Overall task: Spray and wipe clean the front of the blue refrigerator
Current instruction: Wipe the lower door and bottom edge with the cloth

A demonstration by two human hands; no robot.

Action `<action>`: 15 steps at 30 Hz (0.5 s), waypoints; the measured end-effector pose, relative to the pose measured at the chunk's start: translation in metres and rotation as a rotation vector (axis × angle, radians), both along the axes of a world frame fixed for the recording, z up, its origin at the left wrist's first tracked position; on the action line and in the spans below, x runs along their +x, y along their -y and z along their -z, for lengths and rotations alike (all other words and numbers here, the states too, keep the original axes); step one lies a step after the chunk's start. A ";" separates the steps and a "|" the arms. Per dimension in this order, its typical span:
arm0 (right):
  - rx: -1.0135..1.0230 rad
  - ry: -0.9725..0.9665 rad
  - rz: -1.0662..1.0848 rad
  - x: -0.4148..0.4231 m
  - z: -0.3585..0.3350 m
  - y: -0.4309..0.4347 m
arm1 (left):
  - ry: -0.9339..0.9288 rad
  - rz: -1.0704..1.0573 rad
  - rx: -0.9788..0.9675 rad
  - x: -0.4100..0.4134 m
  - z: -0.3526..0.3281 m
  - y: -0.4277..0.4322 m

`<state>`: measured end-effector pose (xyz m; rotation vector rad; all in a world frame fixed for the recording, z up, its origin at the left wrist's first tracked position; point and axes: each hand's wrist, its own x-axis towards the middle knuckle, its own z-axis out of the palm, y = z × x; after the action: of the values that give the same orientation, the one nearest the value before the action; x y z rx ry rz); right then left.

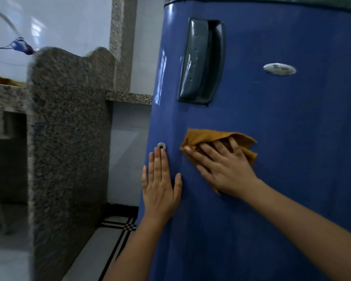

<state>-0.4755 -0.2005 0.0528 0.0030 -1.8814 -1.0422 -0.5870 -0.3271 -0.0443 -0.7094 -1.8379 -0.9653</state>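
Head view: fridge [282, 138] fills the right of frame, wipe stage under way. Landmark = handle [201, 61], grey, recessed, upper left of the door. Right hand [225, 169] is below the handle, fingers spread flat, pressing a mustard cloth [203, 136] against the door; more a flat press than a clench. Left hand [160, 183] is below and left of the handle, open palm flat on the door edge, holding nothing, fingertips touching the round lock [161, 146]. Badge [279, 69] sits right of the handle. No spray bottle in view, so can't tell whether spraying is finished. Door shows no obvious streaks or wet patches, so I can't tell wiped areas from unwiped. My read: mid-wipe, cloth is on the middle band; handle recess, top strip and lower door probably remain.
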 end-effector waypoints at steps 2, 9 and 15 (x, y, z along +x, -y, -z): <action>-0.072 -0.052 -0.008 -0.025 -0.014 0.019 | 0.006 0.000 -0.019 0.000 0.000 -0.001; 0.015 0.076 0.011 0.019 0.035 -0.015 | -0.034 -0.006 -0.059 -0.001 0.006 -0.003; -0.176 -0.076 -0.041 -0.017 0.034 0.019 | -0.041 -0.004 -0.093 -0.002 0.006 -0.001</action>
<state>-0.4922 -0.2197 0.0186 -0.0991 -1.8903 -0.8351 -0.5891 -0.3263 -0.0506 -0.7767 -1.8568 -0.8606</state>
